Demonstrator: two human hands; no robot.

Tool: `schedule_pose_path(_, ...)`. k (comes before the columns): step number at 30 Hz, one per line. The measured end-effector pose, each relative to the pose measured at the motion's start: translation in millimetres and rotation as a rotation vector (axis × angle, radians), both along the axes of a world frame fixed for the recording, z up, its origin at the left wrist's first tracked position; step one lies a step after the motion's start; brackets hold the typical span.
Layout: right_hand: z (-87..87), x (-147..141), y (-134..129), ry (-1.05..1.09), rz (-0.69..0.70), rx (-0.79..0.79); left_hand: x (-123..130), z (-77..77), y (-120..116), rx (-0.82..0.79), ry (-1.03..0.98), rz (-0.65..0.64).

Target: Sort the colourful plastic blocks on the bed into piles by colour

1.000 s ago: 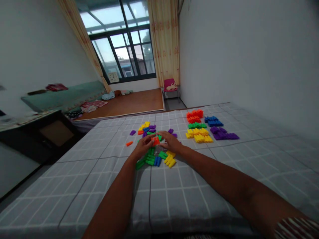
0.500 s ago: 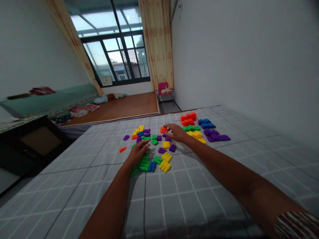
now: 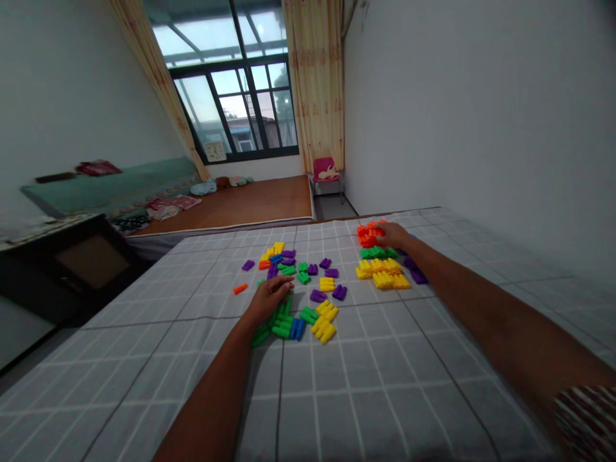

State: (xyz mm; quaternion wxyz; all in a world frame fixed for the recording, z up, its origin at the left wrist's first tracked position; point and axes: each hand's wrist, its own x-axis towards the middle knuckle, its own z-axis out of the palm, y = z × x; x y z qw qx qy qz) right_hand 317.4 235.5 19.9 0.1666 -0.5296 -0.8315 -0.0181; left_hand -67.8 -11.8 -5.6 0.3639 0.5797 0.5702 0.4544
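My right hand (image 3: 395,236) reaches to the far right with its fingers closed on an orange building block (image 3: 380,232), right at the orange pile (image 3: 368,236); the fingertips partly blend into the pile. Just nearer lie sorted green blocks (image 3: 378,253) and yellow blocks (image 3: 383,272). Purple blocks (image 3: 416,272) are partly covered by my right forearm. My left hand (image 3: 268,299) hovers low over green blocks (image 3: 283,321), its fingers loosely apart and holding nothing visible. Loose purple (image 3: 318,296), yellow (image 3: 324,322) and blue blocks (image 3: 297,329) are scattered to its right.
The blocks lie on a grey checked cloth (image 3: 375,385). A single orange piece (image 3: 240,289) lies left of my left hand. Beyond the cloth's far edge stand a brown bed platform (image 3: 260,199) and a pink chair (image 3: 324,168). A white wall (image 3: 471,128) runs along the right.
My right hand has moved right, from the middle cluster to the orange pile. The orange block it was touching has left the cluster. My left hand has stayed nearly in place.
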Motion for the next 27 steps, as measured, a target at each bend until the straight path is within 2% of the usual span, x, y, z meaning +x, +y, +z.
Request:
schedule_pose_path(5, -4.6, -2, 5, 0.041, 0.062, 0.032, 0, 1.6, 0, 0.013, -0.008, -0.002)
schedule_pose_path(8, -5.5, 2, 4, 0.08, 0.037, 0.063, 1, 4.5, -2, 0.018, -0.019, 0.005)
schedule_pose_path(11, -4.0, 1, -3, 0.096, -0.012, 0.122, -1, 9.4, -3, 0.03, -0.001, 0.031)
schedule_pose_path(14, 1.9, -16, -20, 0.163, 0.023, 0.17, -9, 14.2, -2, 0.104, 0.044, 0.086)
schedule_pose_path(17, 8.4, -51, -51, 0.252, 0.158, 0.102, -30, 14.2, 1, 0.228, 0.136, 0.204)
schedule_pose_path(20, 8.3, -93, -99, 0.258, 0.432, -0.071, -60, 6.8, 2, 0.267, 0.288, 0.375)
schedule_pose_path(21, 6.1, -105, -116, 0.237, 0.521, -0.112, -70, 2.9, 1, 0.246, 0.363, 0.429)
schedule_pose_path(23, -0.8, -126, -149, 0.176, 0.61, -0.138, -84, -6.1, 0, 0.16, 0.526, 0.498)
schedule_pose_path(27, -16.1, -152, -194, 0.019, 0.671, -0.157, -94, -19.1, -1, -0.01, 0.69, 0.442)
